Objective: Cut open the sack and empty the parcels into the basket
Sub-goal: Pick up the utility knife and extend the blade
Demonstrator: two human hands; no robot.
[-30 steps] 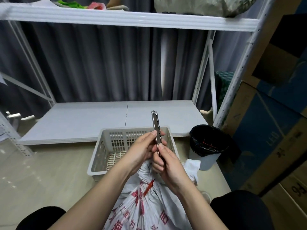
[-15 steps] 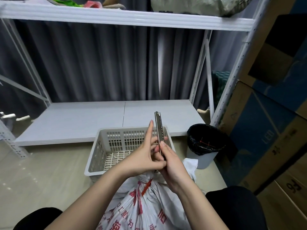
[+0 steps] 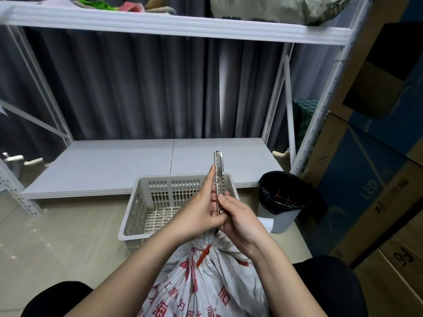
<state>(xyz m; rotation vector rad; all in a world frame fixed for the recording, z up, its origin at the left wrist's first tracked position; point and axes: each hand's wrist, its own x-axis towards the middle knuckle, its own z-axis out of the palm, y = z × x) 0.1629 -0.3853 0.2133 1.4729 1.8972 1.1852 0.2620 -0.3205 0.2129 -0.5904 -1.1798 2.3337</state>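
Where legible, box (image 3: pixel 370 186) reads "LED".

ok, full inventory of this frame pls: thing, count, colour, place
utility knife: 1, metal, held upright above the sack's neck
sack: 1, white with red print, tied shut, between the knees
tie: 1, orange-red, round the sack's neck
basket: 1, off-white, on the floor beyond the sack, no parcels seen in it
bin: 1, white with black liner, right of the basket
shelving rack: 1, white, behind the basket; bags and cloth on the top shelf
curtain: 1, dark grey, behind the rack
cardboard boxes: several, brown and blue, stacked at right
left hand: 1, grip on the knife, forefinger straight along it
right hand: 1, grip on the knife's lower end
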